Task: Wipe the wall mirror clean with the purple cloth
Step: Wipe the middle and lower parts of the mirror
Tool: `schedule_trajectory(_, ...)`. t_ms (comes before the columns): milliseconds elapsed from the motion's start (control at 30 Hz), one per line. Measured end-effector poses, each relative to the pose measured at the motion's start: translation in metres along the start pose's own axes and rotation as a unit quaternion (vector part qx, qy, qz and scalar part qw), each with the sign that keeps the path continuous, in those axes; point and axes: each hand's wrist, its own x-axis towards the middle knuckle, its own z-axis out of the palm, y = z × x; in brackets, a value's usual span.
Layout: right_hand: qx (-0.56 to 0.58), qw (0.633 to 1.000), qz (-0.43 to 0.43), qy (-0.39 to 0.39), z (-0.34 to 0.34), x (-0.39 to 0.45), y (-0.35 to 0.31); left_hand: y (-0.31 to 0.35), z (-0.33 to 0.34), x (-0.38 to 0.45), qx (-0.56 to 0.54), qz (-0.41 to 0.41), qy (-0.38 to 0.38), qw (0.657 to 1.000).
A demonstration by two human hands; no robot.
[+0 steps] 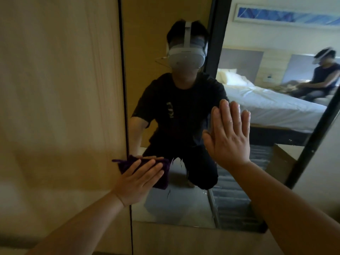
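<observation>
Just one cloth [161,173], two hands.

Both forearms are bare from elbow to wrist, with no watch, band or ring to be seen on the left hand [137,183] or the right hand [228,137]. The mirror reflection shows a plain black short-sleeved T-shirt [176,111] with a small pale vertical marking on the chest, dark trousers [198,168], and a light grey head-mounted headset [186,58] with a grey strap running over the top of the dark hair.
</observation>
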Motion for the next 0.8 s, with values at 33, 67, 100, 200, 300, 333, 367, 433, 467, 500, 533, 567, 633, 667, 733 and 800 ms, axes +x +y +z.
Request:
schedule_trajectory(33,-0.003,1.000,0.000,-0.003,0.000,0.000,0.000,0.004,0.002,-0.004,-0.004,-0.011,-0.003,1.000)
schedule_trajectory(67,-0.006,1.000,-0.001,-0.008,0.000,0.000,-0.001,0.007,0.001,-0.005,-0.012,-0.023,-0.003,1.000)
schedule_trajectory(100,-0.009,1.000,-0.001,-0.017,-0.001,0.000,-0.001,0.008,-0.001,-0.003,-0.022,-0.032,-0.005,0.999)
schedule_trajectory(200,-0.016,0.998,0.003,-0.060,-0.009,0.001,-0.001,0.008,-0.014,0.004,-0.066,-0.054,-0.020,0.996)
schedule_trajectory(300,-0.017,0.995,0.000,-0.096,-0.018,0.002,0.001,0.006,-0.033,0.019,-0.118,-0.068,-0.027,0.990)
schedule_trajectory(333,-0.015,0.995,-0.001,-0.103,-0.022,0.003,0.000,0.003,-0.040,0.028,-0.133,-0.071,-0.022,0.988)
schedule_trajectory(367,-0.008,0.994,0.001,-0.109,-0.026,0.004,0.000,0.000,-0.048,0.040,-0.145,-0.075,-0.012,0.987)
schedule_trajectory(433,0.021,0.993,0.008,-0.118,-0.036,0.005,0.000,-0.010,-0.065,0.071,-0.160,-0.086,0.017,0.983)
schedule_trajectory(467,0.039,0.992,0.009,-0.118,-0.041,0.005,0.002,-0.015,-0.073,0.088,-0.166,-0.088,0.037,0.982)
schedule_trajectory(500,0.052,0.992,0.009,-0.115,-0.046,0.003,0.004,-0.022,-0.081,0.107,-0.171,-0.089,0.059,0.979)
schedule_trajectory(533,0.058,0.992,0.010,-0.113,-0.051,0.002,0.008,-0.029,-0.088,0.127,-0.175,-0.089,0.081,0.977)
schedule_trajectory(567,0.057,0.992,0.013,-0.113,-0.054,-0.001,0.014,-0.038,-0.095,0.147,-0.172,-0.089,0.101,0.976)
schedule_trajectory(633,0.047,0.991,0.030,-0.119,-0.057,-0.008,0.028,-0.056,-0.106,0.187,-0.144,-0.088,0.144,0.975)
schedule_trajectory(667,0.043,0.990,0.043,-0.125,-0.057,-0.011,0.036,-0.065,-0.109,0.205,-0.124,-0.085,0.165,0.975)
schedule_trajectory(733,0.039,0.989,0.055,-0.132,-0.053,-0.016,0.048,-0.082,-0.113,0.238,-0.087,-0.072,0.194,0.975)
schedule_trajectory(800,0.032,0.991,0.042,-0.126,-0.046,-0.020,0.056,-0.095,-0.109,0.262,-0.059,-0.055,0.198,0.977)
